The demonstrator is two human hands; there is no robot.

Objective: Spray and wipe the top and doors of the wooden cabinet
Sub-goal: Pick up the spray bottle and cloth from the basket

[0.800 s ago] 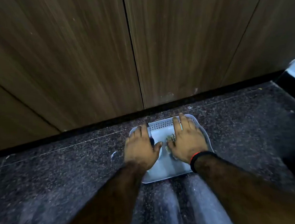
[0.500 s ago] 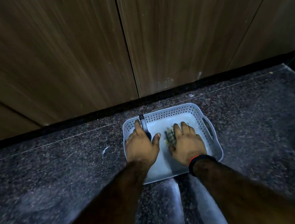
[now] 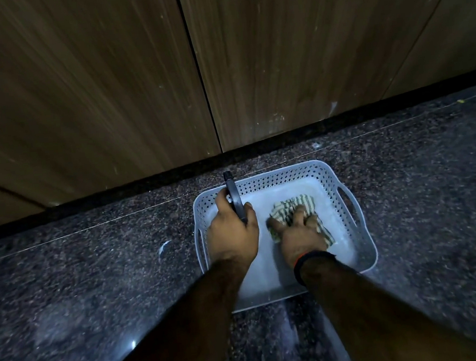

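Since the earlier frames the view has tipped down, so the basket [image 3: 363,244] now sits lower and shows all its edges, and the cloth [image 3: 305,203] shows more from under the right hand. The left hand [image 3: 233,235] has its grip wrapped round a dark spray bottle [image 3: 234,196], whose black head sticks up past the basket's far left rim. The right hand [image 3: 300,236] lies on the striped cloth with its fingers curled into the folds, so its grip looks closed on the cloth. The cloth rests on the basket's floor, near the middle and a bit to the right, away from the right wall. The basket is pale, with small holes in its walls and a handle slot on each side. It stands on a dark speckled floor [image 3: 81,280], near the black strip at the foot of the wooden cabinet [image 3: 94,92]. Two cabinet doors meet at a thin dark line just above the bottle. There is open floor on both sides of the basket, more on the left. A black wristband [image 3: 312,258] sits on the right wrist.
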